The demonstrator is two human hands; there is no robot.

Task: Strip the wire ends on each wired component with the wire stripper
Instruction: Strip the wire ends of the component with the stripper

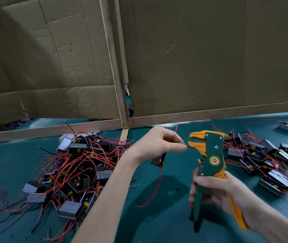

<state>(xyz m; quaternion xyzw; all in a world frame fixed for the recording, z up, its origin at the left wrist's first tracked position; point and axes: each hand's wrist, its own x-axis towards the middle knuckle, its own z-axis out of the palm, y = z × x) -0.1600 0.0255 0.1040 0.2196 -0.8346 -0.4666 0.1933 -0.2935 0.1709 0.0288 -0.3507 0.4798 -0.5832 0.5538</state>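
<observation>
We pinch the thin, floppy black wire near its tip w/ left hand, component dangling light, right hand wrapped round the wire stripper handles, jaws open

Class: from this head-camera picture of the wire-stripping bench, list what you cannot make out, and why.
- Head view: the held component, mostly behind the left hand.
- Head view: the black wire tip inside the wire stripper head, too small.
- Head view: the handles, partly wrapped by the right hand.
</observation>
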